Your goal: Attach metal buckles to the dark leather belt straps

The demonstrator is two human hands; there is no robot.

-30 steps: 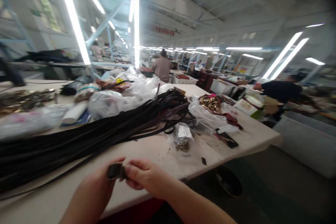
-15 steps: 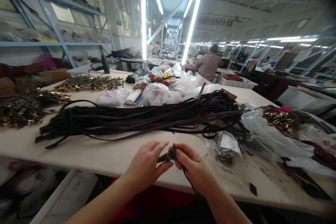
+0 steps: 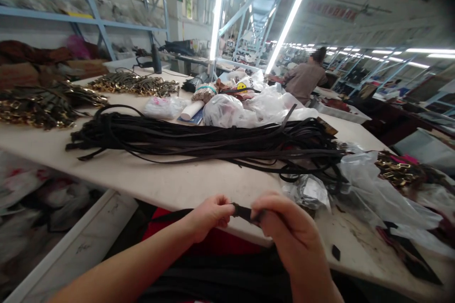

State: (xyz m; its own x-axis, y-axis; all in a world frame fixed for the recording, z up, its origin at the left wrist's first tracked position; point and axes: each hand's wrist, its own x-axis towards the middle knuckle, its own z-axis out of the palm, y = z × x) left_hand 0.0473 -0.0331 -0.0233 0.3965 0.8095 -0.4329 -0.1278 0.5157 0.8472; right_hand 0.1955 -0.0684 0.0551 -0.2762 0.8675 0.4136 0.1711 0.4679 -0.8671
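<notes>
A dark strap (image 3: 243, 212) with a small buckle is stretched between my hands at the table's front edge. My left hand (image 3: 213, 217) is closed on it just left of the buckle, and a length of strap trails off to the left behind the wrist. Slightly blurred, my right hand (image 3: 284, 220) grips the strap on the other side of the buckle. Beyond both hands lies a long bundle of black straps (image 3: 199, 142) across the white table (image 3: 170, 182).
Straps with gold hardware (image 3: 46, 104) are heaped at the left. Clear plastic bags (image 3: 377, 189) and gold buckles (image 3: 394, 170) lie at the right. Crumpled bags (image 3: 227, 110) are behind the bundle. A person (image 3: 305, 75) stands farther back. A small black piece (image 3: 336, 252) rests near the front edge.
The left hand's fingers have closed on the strap. The right hand has moved right, so the strap is now pulled straight between the hands. The view has turned left and tilted down.
</notes>
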